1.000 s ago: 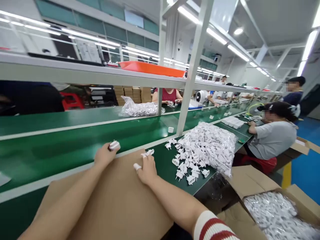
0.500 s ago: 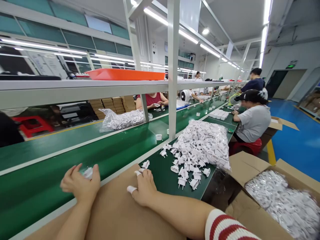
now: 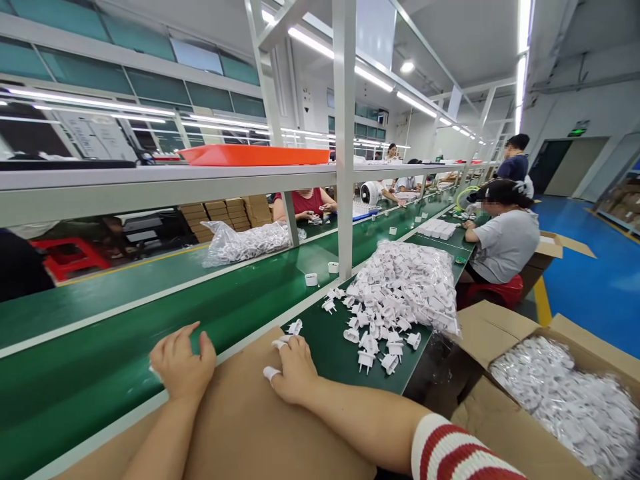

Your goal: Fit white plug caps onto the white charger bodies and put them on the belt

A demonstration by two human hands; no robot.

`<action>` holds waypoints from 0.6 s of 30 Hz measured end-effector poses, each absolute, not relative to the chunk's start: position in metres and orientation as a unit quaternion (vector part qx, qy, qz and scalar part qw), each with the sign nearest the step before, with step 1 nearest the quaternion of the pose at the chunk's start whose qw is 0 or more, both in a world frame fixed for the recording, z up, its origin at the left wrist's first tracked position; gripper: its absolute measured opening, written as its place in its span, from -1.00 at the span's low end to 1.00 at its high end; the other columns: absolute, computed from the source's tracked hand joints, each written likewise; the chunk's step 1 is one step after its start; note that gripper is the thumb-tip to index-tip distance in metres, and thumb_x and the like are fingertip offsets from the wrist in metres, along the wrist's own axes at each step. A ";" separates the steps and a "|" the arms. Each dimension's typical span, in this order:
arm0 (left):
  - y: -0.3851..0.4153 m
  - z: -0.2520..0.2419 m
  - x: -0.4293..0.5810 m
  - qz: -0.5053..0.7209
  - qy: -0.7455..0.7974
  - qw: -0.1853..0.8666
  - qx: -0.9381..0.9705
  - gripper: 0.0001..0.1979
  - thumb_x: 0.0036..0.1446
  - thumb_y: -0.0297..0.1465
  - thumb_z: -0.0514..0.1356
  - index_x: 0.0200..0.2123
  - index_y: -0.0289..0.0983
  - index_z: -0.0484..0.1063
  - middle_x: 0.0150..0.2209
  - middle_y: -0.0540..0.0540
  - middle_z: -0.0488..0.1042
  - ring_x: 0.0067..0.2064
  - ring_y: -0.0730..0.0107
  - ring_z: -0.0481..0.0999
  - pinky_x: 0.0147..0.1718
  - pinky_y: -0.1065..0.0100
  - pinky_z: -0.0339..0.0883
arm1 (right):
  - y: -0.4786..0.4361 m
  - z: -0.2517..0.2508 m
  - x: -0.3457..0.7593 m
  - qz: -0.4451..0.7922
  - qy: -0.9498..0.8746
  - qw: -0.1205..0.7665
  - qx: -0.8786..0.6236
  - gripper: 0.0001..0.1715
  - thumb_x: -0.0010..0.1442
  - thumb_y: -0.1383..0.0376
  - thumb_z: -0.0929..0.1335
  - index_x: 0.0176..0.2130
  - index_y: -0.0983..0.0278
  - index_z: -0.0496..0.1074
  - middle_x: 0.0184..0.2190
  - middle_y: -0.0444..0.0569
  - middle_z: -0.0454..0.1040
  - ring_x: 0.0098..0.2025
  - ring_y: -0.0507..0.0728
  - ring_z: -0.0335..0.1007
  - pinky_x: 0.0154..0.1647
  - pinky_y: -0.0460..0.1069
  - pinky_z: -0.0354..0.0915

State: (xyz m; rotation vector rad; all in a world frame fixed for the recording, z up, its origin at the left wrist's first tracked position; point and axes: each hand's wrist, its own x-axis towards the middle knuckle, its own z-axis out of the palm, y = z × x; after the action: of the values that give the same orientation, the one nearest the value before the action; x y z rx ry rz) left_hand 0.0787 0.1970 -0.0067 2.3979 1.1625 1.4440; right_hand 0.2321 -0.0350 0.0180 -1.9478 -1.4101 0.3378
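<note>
white bit (image 3: 154,371) at left hand (image 3: 183,363): mostly hidden; part or finger cover, can't tell. brown cardboard (image 3: 260,420), striped sleeve (image 3: 450,450) cut off by bottom edge; open carton (image 3: 500,328) by right edge.

The cardboard (image 3: 260,413) — broad, plain, brown — covers part of the green surface (image 3: 333,347), narrowing toward a far corner. A small white plug (image 3: 295,327) lies loose just beyond that corner, its prongs too small to make out clearly.

The left hand (image 3: 183,363) hangs, fingers spread, over the glossy green belt (image 3: 240,283) — the right hand (image 3: 295,370) rests on flat brown cardboard (image 3: 250,413), near white plastic plugs (image 3: 367,360).
</note>
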 end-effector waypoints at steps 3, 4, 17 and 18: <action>0.194 -0.003 0.081 0.515 0.374 -0.031 0.771 -0.64 0.19 -0.30 0.14 0.03 -0.26 0.46 0.01 -0.34 0.57 0.14 -0.20 0.51 0.24 -0.13 0.26 | -0.035 0.016 0.233 0.101 -0.556 0.321 -0.760 -0.17 0.30 0.05 0.39 0.42 0.26 0.22 0.50 0.24 0.08 0.57 0.42 -0.22 0.53 0.39 -0.13; 0.192 -0.001 0.082 0.512 0.363 -0.038 0.777 -0.65 0.18 -0.31 0.15 0.01 -0.26 0.47 -0.02 -0.33 0.59 0.10 -0.18 0.53 0.22 -0.12 0.29 | -0.035 0.016 0.233 0.094 -0.556 0.310 -0.765 -0.16 0.30 0.01 0.39 0.43 0.25 0.23 0.53 0.24 0.00 0.59 0.44 -0.32 0.54 0.42 -0.21; 0.187 -0.002 0.080 0.504 0.329 -0.061 0.796 -0.75 0.18 -0.33 0.14 -0.12 -0.27 0.50 -0.17 -0.30 0.62 0.02 -0.18 0.58 0.13 -0.08 0.38 | -0.024 0.014 0.232 0.123 -0.487 0.252 -0.827 0.14 0.27 -0.10 0.38 0.46 0.61 0.06 0.51 0.54 -0.10 0.58 0.54 -0.30 0.55 0.45 -0.36; 0.187 -0.001 0.080 0.506 0.329 -0.062 0.795 -0.75 0.18 -0.32 0.13 -0.13 -0.27 0.50 -0.17 -0.30 0.63 0.01 -0.18 0.58 0.13 -0.08 0.38 | -0.024 0.014 0.233 0.123 -0.489 0.250 -0.827 0.12 0.27 -0.09 0.38 0.45 0.60 0.09 0.51 0.53 -0.09 0.59 0.53 -0.29 0.55 0.46 -0.37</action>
State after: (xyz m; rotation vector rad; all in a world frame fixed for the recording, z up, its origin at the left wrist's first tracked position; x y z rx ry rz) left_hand 0.0796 0.1873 -0.0013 2.6011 1.0765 1.6563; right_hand 0.2325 -0.0244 0.0136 -2.2512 -1.3302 0.3347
